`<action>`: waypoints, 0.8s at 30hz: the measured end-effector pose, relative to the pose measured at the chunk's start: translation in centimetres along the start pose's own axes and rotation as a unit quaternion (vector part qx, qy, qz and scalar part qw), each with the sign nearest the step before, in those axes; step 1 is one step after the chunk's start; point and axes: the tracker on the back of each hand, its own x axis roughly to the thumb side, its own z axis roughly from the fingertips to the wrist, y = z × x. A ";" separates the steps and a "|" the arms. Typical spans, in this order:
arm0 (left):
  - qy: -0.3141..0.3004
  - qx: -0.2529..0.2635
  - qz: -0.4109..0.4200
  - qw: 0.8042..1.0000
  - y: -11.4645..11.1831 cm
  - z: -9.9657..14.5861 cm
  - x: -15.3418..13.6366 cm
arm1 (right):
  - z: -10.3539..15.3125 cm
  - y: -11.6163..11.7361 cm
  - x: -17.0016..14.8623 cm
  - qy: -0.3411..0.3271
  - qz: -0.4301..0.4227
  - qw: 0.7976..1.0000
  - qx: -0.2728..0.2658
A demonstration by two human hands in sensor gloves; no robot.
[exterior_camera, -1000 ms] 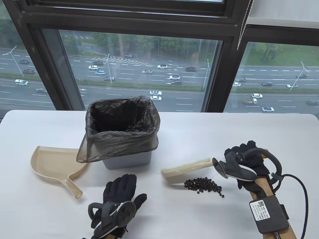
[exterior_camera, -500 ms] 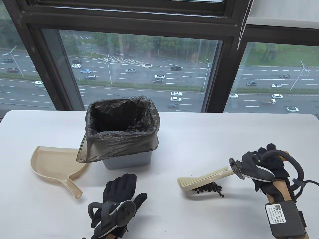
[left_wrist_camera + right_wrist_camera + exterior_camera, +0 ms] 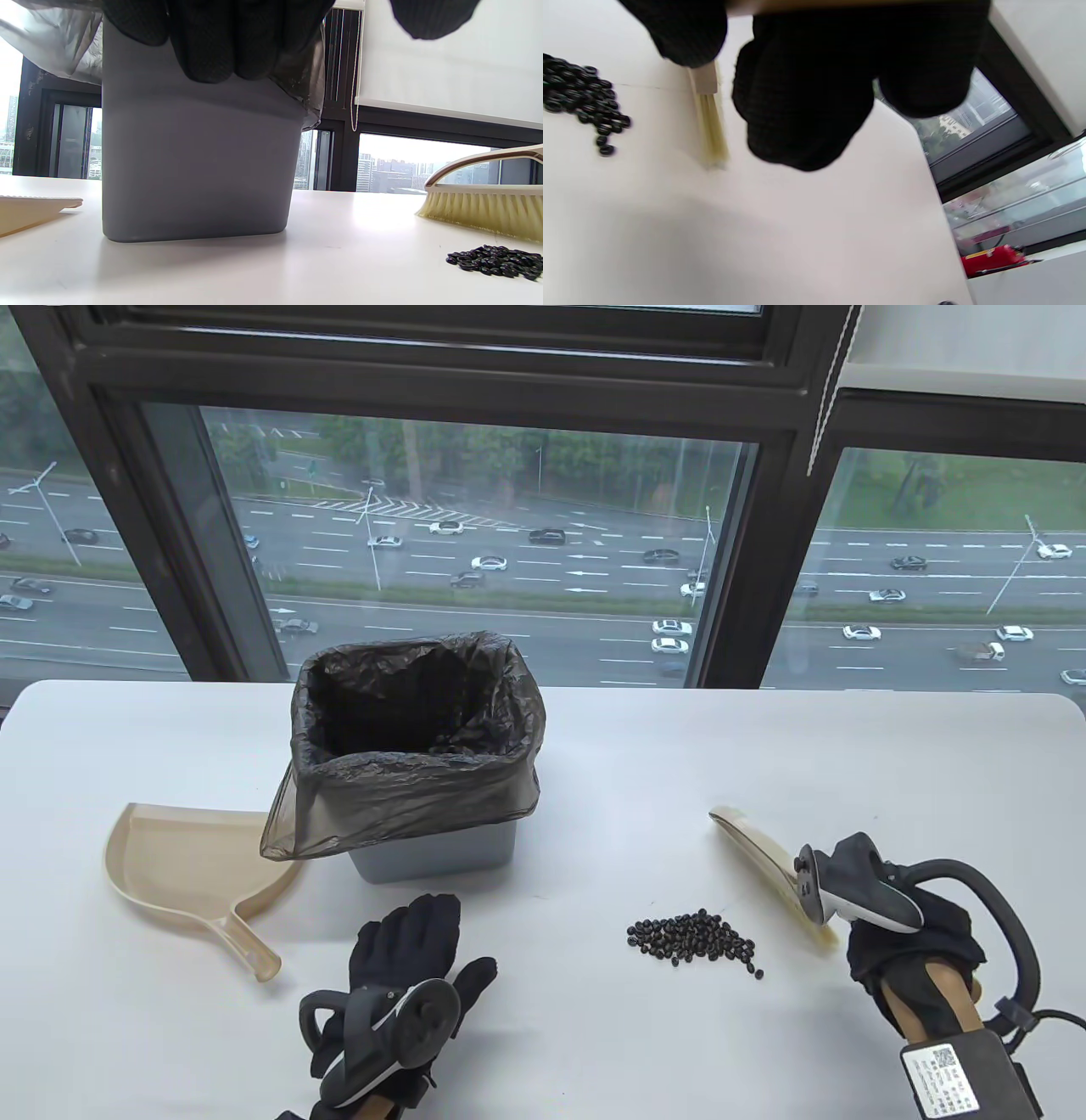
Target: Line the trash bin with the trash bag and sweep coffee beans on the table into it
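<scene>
- dustpan (image 3: pixel 182 869): lies flat, well left of left hand, not yet picked up; prob. needed soon.
- trash bin (image 3: pixel 433 857) w/ trash bag (image 3: pixel 407 763) folded over rim: just beyond left hand, lined already.
- left hand (image 3: pixel 407 959): flat on table, fingers straight, idle.
- coffee beans (image 3: pixel 691 937): heap btwn hands, nearer the right.
- right hand (image 3: pixel 908 933) grips brush (image 3: pixel 768 865), set right of beans, ready to sweep left; fingers hidden behind tracker.

A white bench (image 3: pixel 764 746) with rounded corners stands against tall dark-framed windows (image 3: pixel 475 551). Daylight pours in; far below, cars run along a wide highway (image 3: pixel 543 585) edged with trees. A white roller blind (image 3: pixel 449 63) hangs at the right.
</scene>
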 end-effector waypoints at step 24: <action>-0.008 0.001 0.007 1.000 0.0 0.0 0.0 | 2.7 -2.8 1.5 -0.021 -0.128 0.988 -0.080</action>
